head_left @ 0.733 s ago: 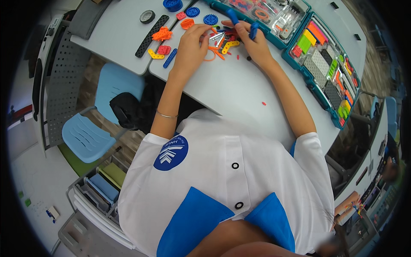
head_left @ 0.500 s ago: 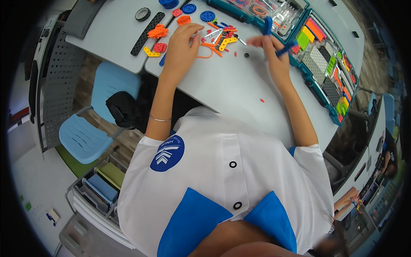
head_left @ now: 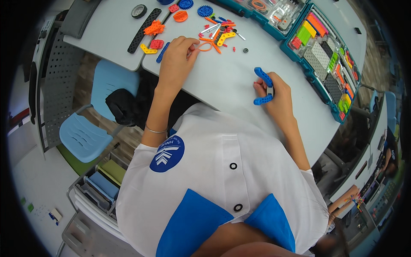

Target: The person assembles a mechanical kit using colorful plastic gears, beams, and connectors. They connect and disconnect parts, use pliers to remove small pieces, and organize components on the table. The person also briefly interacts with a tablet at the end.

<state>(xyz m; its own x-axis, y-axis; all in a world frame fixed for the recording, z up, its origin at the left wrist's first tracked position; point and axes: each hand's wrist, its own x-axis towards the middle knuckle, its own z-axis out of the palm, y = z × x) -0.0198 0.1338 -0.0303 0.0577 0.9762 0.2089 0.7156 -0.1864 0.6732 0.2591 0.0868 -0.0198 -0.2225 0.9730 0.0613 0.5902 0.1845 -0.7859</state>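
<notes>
At the far left edge of the worktop (head_left: 111,30) lie a black perforated strip (head_left: 144,30) and a small black wheel (head_left: 138,10); I leave both where they are.

My left hand (head_left: 177,60) rests flat near the far edge, fingers loosely curled, fingertips touching a thin orange ring (head_left: 204,46). It grips nothing firmly. Just beyond it lies a scatter of loose parts: an orange bent beam (head_left: 225,38), a blue gear (head_left: 205,10), small pins. My judgement: this hand serves best as a feeder, so I keep it over the pile and pick one piece at a time, pinching by the edge.

My right hand (head_left: 276,96) works nearer the middle of the worktop, well apart from the pile. Its fingers are closed around a blue curved beam assembly (head_left: 263,85), two blue arms joined at a pale connector. To do this step well, I judge that I should hold the joint, not the arm tips, and press the connector in squarely.

The teal sorting case (head_left: 325,64) lies open along the right edge, within reach.
</notes>
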